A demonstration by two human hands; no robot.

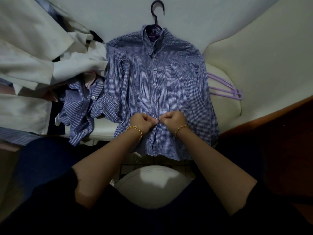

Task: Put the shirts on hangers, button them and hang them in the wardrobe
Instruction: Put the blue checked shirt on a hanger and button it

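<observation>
Checked shirt: lay flat and front up in the middle of a pale surface, its collar away from the person and its hem hanging just over the near edge.
Hanger: a dark purple one sat inside the shirt, and its hook stuck out past the collar and lay on the surface.
Placket: a row of white buttons ran down the centre. The front looked closed from the chest down to the hands, while the collar stood open.
Left hand: was curled tight, pinching the shirt's front edge low on the placket.
Right hand: was curled the same way, pinching the opposite edge at the same spot.
Hands together: were knuckle to knuckle, nearly touching, both clamped on the cloth. The button between them was hidden.
Bracelets: a gold chain was on the left wrist and another on the right.
Left sleeve: was folded down along the body, with the cuff near the left hand.
Striped shirt: lay crumpled just beside the checked one, on the person's left.
White clothes: were heaped further left.
Lilac hangers: lay on the right, partly under the shirt's side, on a cream cushion.
Wooden edge: was at the far right.
</observation>
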